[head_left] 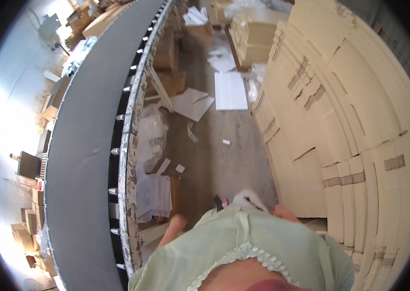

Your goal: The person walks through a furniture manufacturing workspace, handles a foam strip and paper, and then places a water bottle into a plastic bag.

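Note:
My left hand (177,223) hangs low beside my body, a little right of the conveyor's frame and near a stack of white sheets (154,196). It is small and smeared, so its fingers cannot be made out, and I see nothing held in it. My right hand (283,212) shows only in part past my pale green top, close to the tall stack of flat cardboard (306,169). Its fingers are hidden. Below me, a white thing (247,198) and a dark thing with pink (221,202) show at the front edge of my top; I cannot tell what they are.
A dark belt conveyor (86,145) with a worn metal rail runs along my left. White boards (230,91) and scraps (193,104) lie on the concrete floor (229,160) ahead. Clear plastic wrap (151,136) bulges beside the conveyor. Cardboard boxes (256,41) stand at the far end.

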A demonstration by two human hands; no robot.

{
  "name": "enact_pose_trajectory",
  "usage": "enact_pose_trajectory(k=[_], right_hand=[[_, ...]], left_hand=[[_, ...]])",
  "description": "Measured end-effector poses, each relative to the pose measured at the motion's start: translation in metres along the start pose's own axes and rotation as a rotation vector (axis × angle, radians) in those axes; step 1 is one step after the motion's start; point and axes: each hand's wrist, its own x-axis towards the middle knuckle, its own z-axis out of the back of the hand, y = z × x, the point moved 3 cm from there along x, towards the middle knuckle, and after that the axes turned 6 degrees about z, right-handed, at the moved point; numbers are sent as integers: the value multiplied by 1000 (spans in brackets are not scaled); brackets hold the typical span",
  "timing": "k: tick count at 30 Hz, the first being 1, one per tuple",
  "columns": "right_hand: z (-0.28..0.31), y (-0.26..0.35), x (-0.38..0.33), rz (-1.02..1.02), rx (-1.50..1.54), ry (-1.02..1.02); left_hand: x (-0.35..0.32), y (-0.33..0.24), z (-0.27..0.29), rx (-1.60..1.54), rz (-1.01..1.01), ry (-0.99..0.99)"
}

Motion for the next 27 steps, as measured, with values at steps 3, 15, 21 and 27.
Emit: enact_pose_trajectory(k=[3, 15, 21, 27], right_hand=[[58, 24, 3, -135, 138, -111], [418, 46, 294, -84, 266, -564], [675, 191, 402, 283, 117, -445], [798, 203, 528, 184, 120, -424]], left_hand=[[79, -45, 127, -365, 87, -126], [318, -196, 347, -276, 29, -82], [371, -224, 412, -249, 179, 92], [477, -234, 440, -234, 308, 155]])
